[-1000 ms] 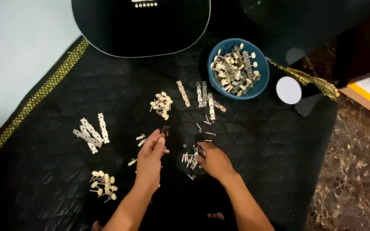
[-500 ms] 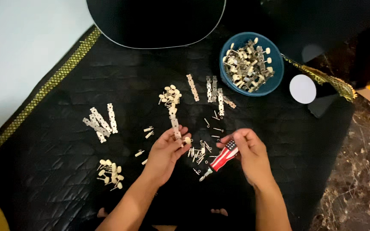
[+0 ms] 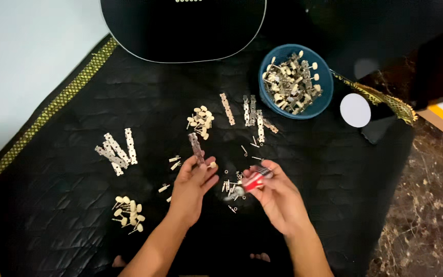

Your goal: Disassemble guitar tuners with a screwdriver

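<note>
While the left hand (image 3: 193, 185) pinches a metal tuner plate (image 3: 197, 148) and the right hand (image 3: 278, 197) grasps a red-handled screwdriver (image 3: 249, 182) over loose screws (image 3: 232, 185) at mat centre, a blue bowl (image 3: 320, 105) of tuner parts sits at two o'clock, spare plates (image 3: 116, 152) at nine o'clock.

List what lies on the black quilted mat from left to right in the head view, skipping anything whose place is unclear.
Cluster of flat silver metal plates → left hand holding a perforated metal strip → right hand holding a red-handled tool → round blue bowl of metal tuning pegs → white round disc.
</note>
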